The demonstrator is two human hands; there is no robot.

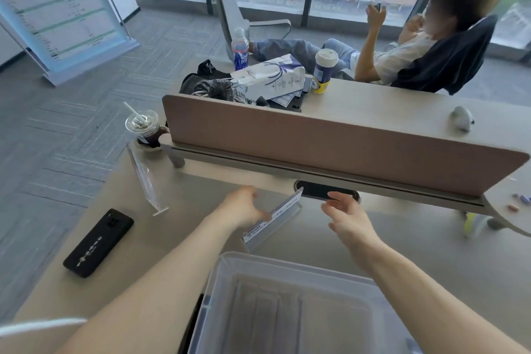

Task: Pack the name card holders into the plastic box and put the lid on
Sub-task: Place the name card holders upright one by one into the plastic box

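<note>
A clear acrylic name card holder (280, 214) with a white and blue card stands on the desk just beyond the plastic box (218, 282). My left hand (244, 207) is at its left end, thumb touching the card's edge, fingers spread. My right hand (344, 217) hovers to its right, fingers relaxed, holding nothing. The translucent plastic box sits at the near edge, open, with no holders visible inside. A second clear name card holder (145, 178) stands at the desk's left edge.
A black phone (99, 243) lies on the desk at the left. An iced drink with a straw (143, 128) stands at the far left corner. A brown divider panel (330, 146) runs across behind the hands. A seated person (402, 52) is beyond it.
</note>
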